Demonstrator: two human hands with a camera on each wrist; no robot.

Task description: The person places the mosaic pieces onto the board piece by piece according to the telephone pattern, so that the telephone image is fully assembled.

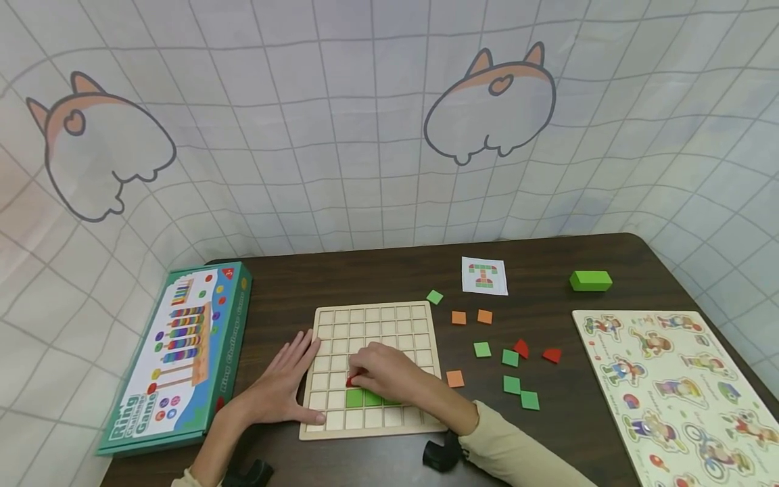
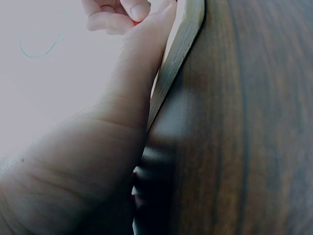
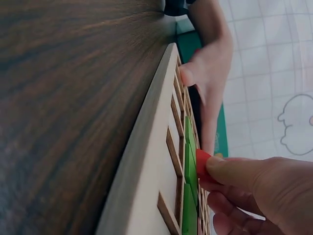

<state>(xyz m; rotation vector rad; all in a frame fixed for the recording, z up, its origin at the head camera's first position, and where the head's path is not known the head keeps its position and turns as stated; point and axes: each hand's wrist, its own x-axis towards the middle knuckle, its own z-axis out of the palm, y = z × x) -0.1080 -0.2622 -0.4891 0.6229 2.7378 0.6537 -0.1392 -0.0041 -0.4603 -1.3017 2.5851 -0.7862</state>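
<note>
Red piece (image 3: 203, 169) pinched by thumb and finger, the right hand (image 1: 389, 372) meets the wooden board (image 1: 356, 346) beside green tiles (image 1: 354, 398), contact unclear; the left hand (image 1: 276, 382), thumb spread from fingers, seemingly braces the board.

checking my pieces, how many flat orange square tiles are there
3: two flat orange square tiles in front of the white printed card, one right of the pale wooden grid board. The right hand may hide others on the board.

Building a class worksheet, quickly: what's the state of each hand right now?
Left hand: open, touching the grid board.
Right hand: closed, pinching a red piece.
</note>
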